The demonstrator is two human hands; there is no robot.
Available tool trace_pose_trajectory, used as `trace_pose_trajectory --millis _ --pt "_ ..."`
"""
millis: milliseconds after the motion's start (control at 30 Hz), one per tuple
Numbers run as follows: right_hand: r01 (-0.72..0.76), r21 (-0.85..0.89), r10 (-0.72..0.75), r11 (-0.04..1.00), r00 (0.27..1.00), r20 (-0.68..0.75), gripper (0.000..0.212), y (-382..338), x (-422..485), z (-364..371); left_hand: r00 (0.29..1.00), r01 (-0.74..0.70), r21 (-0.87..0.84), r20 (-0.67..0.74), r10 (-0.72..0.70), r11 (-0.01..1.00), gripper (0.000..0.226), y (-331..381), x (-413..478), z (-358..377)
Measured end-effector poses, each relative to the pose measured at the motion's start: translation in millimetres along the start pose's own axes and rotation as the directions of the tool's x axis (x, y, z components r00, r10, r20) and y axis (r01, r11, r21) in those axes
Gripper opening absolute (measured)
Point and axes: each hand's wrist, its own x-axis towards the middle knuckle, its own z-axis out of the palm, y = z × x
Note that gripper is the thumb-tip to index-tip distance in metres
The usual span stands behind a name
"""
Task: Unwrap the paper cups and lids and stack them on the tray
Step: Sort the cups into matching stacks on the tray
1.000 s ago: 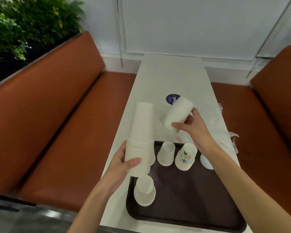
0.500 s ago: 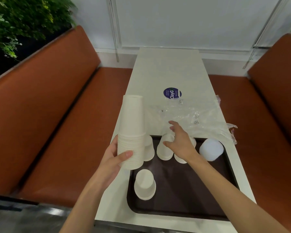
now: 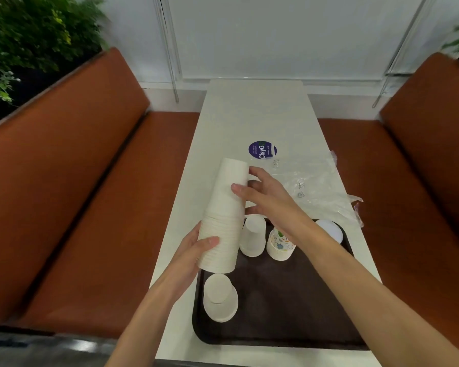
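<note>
A person seated at a white tabletop (image 3: 249,115) holds a tall stack of white paper cups (image 3: 224,207), nested mouth-down, above the near left corner of a dark brown tray (image 3: 289,319). The left hand (image 3: 194,250) has its grip wrapped round the ribbed band of rims at the bottom of the stack, thumb across the front. The right hand (image 3: 268,197) is at the uppermost cup, with its thumb lying on the wall and a forefinger touching beside the top. Whether that grip has closed on the cup cannot be told.

The cups look light and thin-walled, and they are probably easy to dent if squeezed. Nested this tightly, they are likely to cling together. The firm rolled rims look the safest place to hold the stack, with a light pinch near the closed base to lift one cup off.

Four things stand on the tray:
- a single upturned white cup (image 3: 252,237) at the far edge
- a printed cup (image 3: 280,245) just beside it, also mouth-down
- a short nest of upturned cups (image 3: 220,298) near the left edge
- a white lid (image 3: 329,230) at the far right corner, partly hidden by the forearm

An empty clear plastic wrapper (image 3: 316,192) lies crumpled on the tabletop beyond the tray, near a round blue sticker (image 3: 262,151).
</note>
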Motion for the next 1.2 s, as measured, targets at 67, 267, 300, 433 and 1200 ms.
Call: trace_pose_trajectory --millis 67,267,300,433,1200 --pt "-0.016 -0.040 0.017 0.999 1.000 0.011 0.073 0 1 -1 1.000 0.005 0.015 0.004 -0.005 1.000 0.099 2 1 5" --pt "0.015 0.101 -0.009 0.995 0.998 -0.062 0.063 -5 6 -19 1.000 0.027 0.049 -0.007 -0.026 0.998 0.089 -1 -1 7" --pt "0.026 0.140 -0.015 0.990 0.997 -0.077 0.062 -7 8 -23 1.000 0.030 0.057 -0.009 -0.030 0.998 0.084 -2 -1 7" --pt "0.041 0.222 -0.016 0.974 0.993 -0.117 0.055 -15 14 -39 0.999 0.031 0.076 -0.007 -0.031 0.997 0.077 -7 -3 5" --pt "-0.130 -0.480 0.059 0.868 0.985 -0.160 0.077 80 21 -29 0.996 -0.050 -0.006 -0.079 0.050 0.999 0.084 -1 -26 -18"
